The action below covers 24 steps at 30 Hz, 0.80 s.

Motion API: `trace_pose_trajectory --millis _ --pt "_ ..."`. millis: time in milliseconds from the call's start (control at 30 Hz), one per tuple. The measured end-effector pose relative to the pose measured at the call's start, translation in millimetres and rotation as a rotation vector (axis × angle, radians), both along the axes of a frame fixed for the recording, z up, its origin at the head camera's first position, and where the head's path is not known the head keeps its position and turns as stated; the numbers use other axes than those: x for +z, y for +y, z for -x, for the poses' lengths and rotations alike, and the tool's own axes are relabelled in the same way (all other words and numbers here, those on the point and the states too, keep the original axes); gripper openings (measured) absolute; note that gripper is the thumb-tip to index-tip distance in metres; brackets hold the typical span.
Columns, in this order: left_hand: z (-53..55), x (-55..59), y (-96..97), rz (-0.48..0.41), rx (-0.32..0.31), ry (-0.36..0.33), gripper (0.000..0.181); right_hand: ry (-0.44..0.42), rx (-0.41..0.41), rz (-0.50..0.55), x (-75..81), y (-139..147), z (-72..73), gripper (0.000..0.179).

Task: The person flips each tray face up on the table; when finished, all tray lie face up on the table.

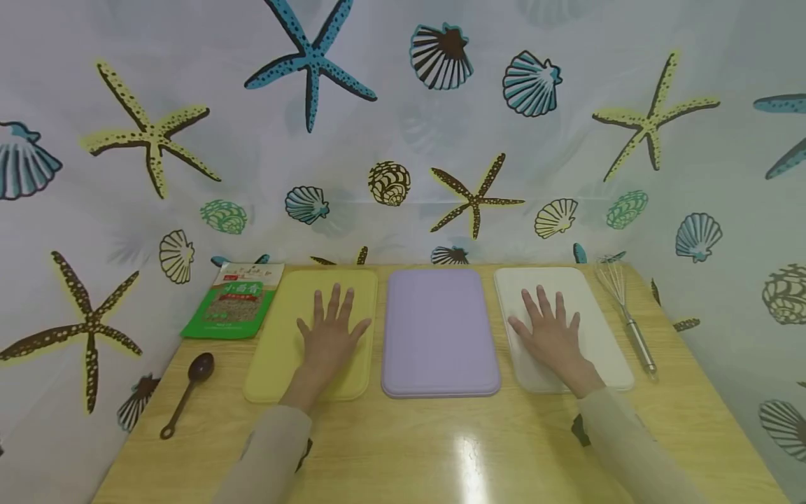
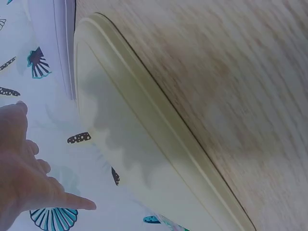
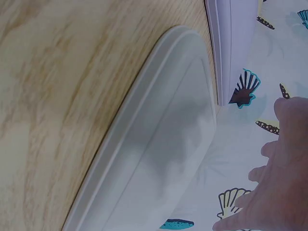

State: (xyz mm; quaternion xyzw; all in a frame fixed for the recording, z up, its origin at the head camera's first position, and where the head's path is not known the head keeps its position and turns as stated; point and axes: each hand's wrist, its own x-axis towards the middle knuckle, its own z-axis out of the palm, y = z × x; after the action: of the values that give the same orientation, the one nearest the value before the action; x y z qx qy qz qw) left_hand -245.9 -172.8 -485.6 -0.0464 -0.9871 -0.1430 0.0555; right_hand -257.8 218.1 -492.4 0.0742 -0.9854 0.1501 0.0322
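Note:
Three flat plastic rectangles with rounded corners lie side by side on the table: a yellow board (image 1: pixel 277 364), a purple board (image 1: pixel 437 332) and a white board (image 1: pixel 598 367). Over the yellow one, my left hand (image 1: pixel 329 339) is spread, palm down, holding nothing. My right hand (image 1: pixel 553 339) is likewise spread over the white one. Both wrist views show each hand apart from its board, casting a shadow on it. Neither hand touches the purple board, which lies between them.
A green and white seasoning packet (image 1: pixel 233 308) lies left of the yellow board, with a dark brown spoon (image 1: pixel 187 392) nearer the front. Right of the white board is a metal whisk (image 1: pixel 632 325). A curtain (image 1: pixel 390 126) printed with shells and starfish surrounds the wooden table (image 1: pixel 403 448).

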Motion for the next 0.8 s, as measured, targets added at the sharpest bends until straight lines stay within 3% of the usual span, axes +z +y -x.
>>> trace_pose_trajectory --millis 333,500,800 --pt "3.8 1.7 15.0 -0.010 -0.018 -0.004 0.072 -0.040 -0.031 0.003 -2.6 10 -0.8 0.071" --pt "5.8 7.9 25.3 -0.021 -0.034 -0.002 0.071 -0.050 -0.039 0.006 -4.7 14 -2.3 0.072" --pt "7.9 13.9 45.7 -0.006 -0.028 -0.051 0.071 -0.037 -0.039 0.008 -7.4 19 -2.1 0.073"
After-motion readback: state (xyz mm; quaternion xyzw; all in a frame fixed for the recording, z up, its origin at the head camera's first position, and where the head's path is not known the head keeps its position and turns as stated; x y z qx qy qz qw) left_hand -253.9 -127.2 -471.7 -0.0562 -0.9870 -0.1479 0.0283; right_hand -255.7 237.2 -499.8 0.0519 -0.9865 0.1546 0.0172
